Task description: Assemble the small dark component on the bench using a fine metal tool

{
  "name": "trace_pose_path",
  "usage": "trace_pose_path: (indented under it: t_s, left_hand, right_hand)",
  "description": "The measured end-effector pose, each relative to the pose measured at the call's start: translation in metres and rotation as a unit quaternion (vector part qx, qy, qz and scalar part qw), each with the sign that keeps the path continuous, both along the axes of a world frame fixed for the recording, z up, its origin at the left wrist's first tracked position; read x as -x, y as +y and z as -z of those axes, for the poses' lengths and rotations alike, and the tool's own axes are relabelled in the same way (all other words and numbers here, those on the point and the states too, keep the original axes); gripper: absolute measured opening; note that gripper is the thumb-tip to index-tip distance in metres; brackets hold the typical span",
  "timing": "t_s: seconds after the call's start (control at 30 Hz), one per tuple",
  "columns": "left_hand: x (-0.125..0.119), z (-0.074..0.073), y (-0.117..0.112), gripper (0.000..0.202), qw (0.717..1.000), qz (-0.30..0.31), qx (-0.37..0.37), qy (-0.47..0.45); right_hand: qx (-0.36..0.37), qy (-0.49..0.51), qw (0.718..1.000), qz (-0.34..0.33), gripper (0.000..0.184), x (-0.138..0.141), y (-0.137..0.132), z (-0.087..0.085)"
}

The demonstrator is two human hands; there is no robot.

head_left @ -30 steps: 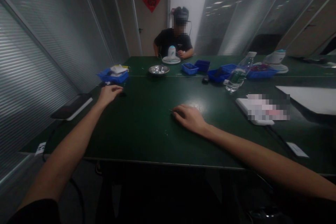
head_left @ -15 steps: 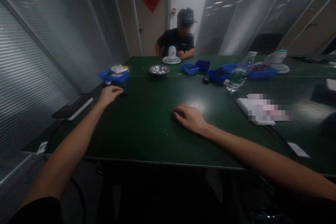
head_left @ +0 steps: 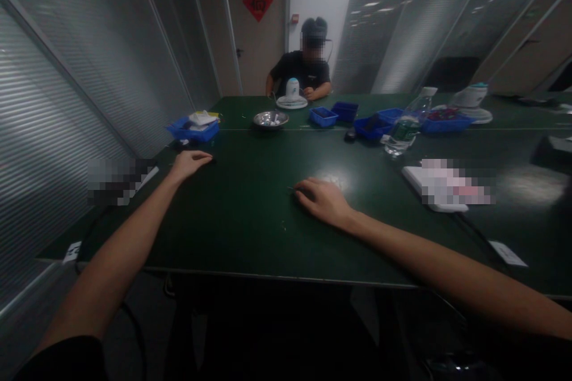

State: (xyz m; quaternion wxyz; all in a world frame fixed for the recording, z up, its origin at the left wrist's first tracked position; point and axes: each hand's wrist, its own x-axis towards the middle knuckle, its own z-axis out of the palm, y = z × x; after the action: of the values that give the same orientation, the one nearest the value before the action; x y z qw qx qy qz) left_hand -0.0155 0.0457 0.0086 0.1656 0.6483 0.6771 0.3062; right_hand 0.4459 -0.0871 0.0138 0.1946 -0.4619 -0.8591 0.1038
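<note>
My left hand (head_left: 190, 165) is over the left part of the green table (head_left: 250, 226), its fingers closed together. At its fingertips there is a small dark patch, too blurred to tell whether it is an object or shadow. My right hand (head_left: 324, 201) rests on the middle of the table with its fingers curled inward. A thin pale sliver (head_left: 290, 189) shows beside its fingertips; what the fingers hold, if anything, is hidden. Just beyond my left hand stands a blue bin (head_left: 179, 129) with white and yellow items in it.
A metal bowl (head_left: 271, 124) holds small white pieces. Several blue bins, one of them small (head_left: 324, 121), stand at the back right, near a water bottle (head_left: 404, 131). A white device (head_left: 415, 181) lies right. Opposite, a person (head_left: 297, 68) sits behind a white fan (head_left: 292, 101).
My left hand has shifted slightly down, toward me. My right hand stays in place. The person opposite has moved their head a little.
</note>
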Motion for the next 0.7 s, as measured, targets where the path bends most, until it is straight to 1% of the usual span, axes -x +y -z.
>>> trace_pose_path:
  t_s: [0.13,0.37,0.57,0.63,0.7]
  left_hand:
    - [0.0014,0.0022,0.0031,0.032,1.0,0.005,0.005,-0.002]
    - [0.0043,0.004,0.005,0.031,1.0,-0.002,0.015,-0.014]
    - [-0.0011,0.004,0.0058,0.031,0.998,-0.042,0.023,-0.047]
    - [-0.0024,0.0022,0.0055,0.033,0.998,-0.042,0.028,-0.04]
    - [-0.0037,0.0002,0.0041,0.03,1.0,-0.024,0.018,-0.003]
  right_hand:
    - [-0.007,-0.007,1.0,0.004,0.033,0.0003,-0.0006,-0.0014]
    - [0.002,-0.005,1.0,-0.002,0.033,0.0003,-0.0013,-0.003]
    - [-0.001,-0.009,1.0,-0.002,0.033,0.0004,-0.0009,-0.0027]
    - [0.0,-0.009,1.0,-0.002,0.032,0.0006,-0.0014,-0.0037]
    - [0.005,-0.007,1.0,-0.004,0.032,0.0009,-0.0024,-0.0051]
